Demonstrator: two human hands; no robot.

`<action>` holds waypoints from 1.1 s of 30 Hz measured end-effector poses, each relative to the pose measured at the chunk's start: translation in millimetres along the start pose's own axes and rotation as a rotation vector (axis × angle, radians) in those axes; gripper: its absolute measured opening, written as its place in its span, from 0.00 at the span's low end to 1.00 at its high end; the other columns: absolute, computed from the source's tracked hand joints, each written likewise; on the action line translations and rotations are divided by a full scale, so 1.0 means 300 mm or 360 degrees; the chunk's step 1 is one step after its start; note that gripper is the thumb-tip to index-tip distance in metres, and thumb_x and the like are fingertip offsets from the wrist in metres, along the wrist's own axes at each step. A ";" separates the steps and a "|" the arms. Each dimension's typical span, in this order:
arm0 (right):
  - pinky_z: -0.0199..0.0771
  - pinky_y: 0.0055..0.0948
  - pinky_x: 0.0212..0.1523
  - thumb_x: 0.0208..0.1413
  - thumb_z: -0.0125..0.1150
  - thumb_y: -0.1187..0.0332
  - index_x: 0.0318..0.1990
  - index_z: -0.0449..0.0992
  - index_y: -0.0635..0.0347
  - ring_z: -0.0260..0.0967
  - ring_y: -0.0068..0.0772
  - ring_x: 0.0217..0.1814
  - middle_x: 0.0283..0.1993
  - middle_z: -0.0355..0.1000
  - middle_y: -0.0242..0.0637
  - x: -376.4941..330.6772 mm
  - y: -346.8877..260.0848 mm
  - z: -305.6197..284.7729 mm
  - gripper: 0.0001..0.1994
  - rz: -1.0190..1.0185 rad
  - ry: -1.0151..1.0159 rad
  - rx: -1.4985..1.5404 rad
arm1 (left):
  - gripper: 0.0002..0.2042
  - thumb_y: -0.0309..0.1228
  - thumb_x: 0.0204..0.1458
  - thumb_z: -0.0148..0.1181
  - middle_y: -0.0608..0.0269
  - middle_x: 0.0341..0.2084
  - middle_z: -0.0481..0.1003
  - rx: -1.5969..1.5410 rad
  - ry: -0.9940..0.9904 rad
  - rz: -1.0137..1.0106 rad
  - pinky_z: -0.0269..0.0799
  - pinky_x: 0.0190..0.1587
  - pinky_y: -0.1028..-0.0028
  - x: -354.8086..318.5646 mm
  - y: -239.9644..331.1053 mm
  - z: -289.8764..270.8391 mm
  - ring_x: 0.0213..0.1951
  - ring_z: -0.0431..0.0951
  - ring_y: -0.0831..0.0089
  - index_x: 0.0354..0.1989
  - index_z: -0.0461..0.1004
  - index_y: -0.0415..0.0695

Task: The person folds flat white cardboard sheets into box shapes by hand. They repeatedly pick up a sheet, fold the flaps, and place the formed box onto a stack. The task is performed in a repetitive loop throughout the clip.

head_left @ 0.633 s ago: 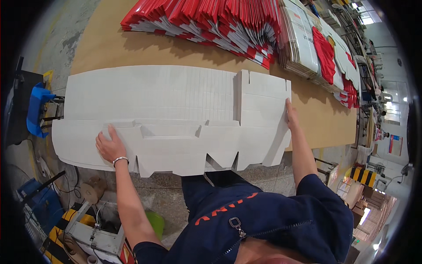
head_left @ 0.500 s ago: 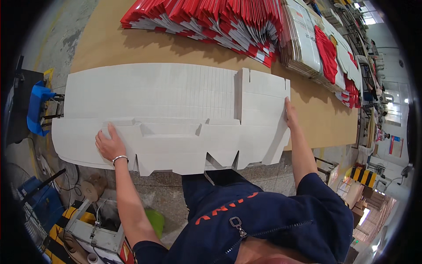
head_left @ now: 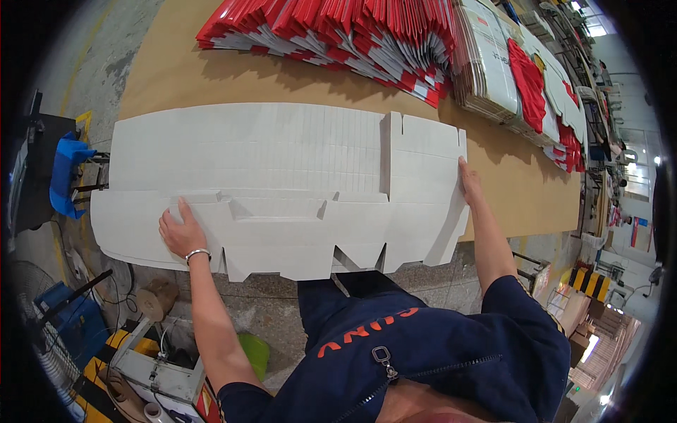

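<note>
I'm seeing only a slight view shift: white cardboard (head_left: 282, 166) is sitting just off centre toward 10 o'clock, left hand (head_left: 183, 231) at 9 resting loosely spread on it, right hand (head_left: 471, 185) near 3 touching its edge, pinch unclear. I'm reading: steadying.

Board (head_left: 247, 151) lies on table (head_left: 525, 194): L hand (head_left: 185, 233) on its near side twd the L end, R hand (head_left: 471, 182) at its R edge. Beyond the grip, also on table: row of folded sheets (head_left: 338, 42); R of row, bundle stack (head_left: 486, 63), past R hand. Spool (head_left: 156, 299) is L of L hand & nearer in.
</note>
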State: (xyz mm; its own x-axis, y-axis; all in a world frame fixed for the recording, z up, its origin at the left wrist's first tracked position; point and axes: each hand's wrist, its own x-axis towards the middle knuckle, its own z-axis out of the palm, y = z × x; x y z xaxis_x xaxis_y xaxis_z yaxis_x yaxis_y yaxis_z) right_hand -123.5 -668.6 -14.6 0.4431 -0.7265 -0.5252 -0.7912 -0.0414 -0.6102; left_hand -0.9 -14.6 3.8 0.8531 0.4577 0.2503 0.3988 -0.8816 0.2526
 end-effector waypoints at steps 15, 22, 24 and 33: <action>0.68 0.39 0.42 0.53 0.61 0.54 0.45 0.74 0.75 0.70 0.44 0.39 0.39 0.75 0.50 0.095 0.040 -0.111 0.26 -0.0928 0.0469 -0.1204 | 0.24 0.49 0.51 0.57 0.50 0.38 0.74 -0.0607 -0.0212 -0.0114 0.68 0.47 0.61 0.041 -0.071 -0.065 0.43 0.73 0.55 0.42 0.74 0.37; 0.70 0.27 0.39 0.55 0.59 0.68 0.45 0.75 0.67 0.69 0.26 0.37 0.35 0.72 0.39 -0.083 -0.312 0.208 0.13 -0.1509 -0.0090 -0.1054 | 0.23 0.38 0.52 0.62 0.52 0.44 0.71 -0.1065 0.0244 -0.0463 0.69 0.47 0.67 -0.107 -0.298 -0.207 0.48 0.71 0.62 0.51 0.66 0.36; 0.70 0.25 0.42 0.56 0.59 0.70 0.46 0.75 0.65 0.69 0.27 0.42 0.39 0.72 0.38 -0.314 -0.435 0.469 0.12 -0.1549 -0.0483 -0.0785 | 0.26 0.36 0.52 0.63 0.52 0.46 0.70 -0.1069 0.0340 -0.0714 0.69 0.48 0.67 -0.187 -0.326 -0.199 0.48 0.71 0.63 0.54 0.63 0.36; 0.73 0.31 0.43 0.52 0.62 0.72 0.53 0.72 0.61 0.71 0.36 0.45 0.50 0.70 0.42 -1.084 -0.687 1.244 0.19 -0.2085 -0.1418 -0.0862 | 0.21 0.40 0.50 0.64 0.51 0.35 0.77 -0.1983 -0.0176 -0.1543 0.70 0.42 0.70 -0.396 -0.270 0.021 0.38 0.77 0.68 0.38 0.72 0.30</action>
State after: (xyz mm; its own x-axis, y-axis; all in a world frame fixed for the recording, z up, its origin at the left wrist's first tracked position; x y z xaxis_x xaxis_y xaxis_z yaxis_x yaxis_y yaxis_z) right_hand 53.0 -167.7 60.6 0.8116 0.5703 -0.1267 0.3218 -0.6174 -0.7178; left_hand -132.6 1.7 -52.3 0.4906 0.7079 -0.5082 0.3171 0.3982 0.8608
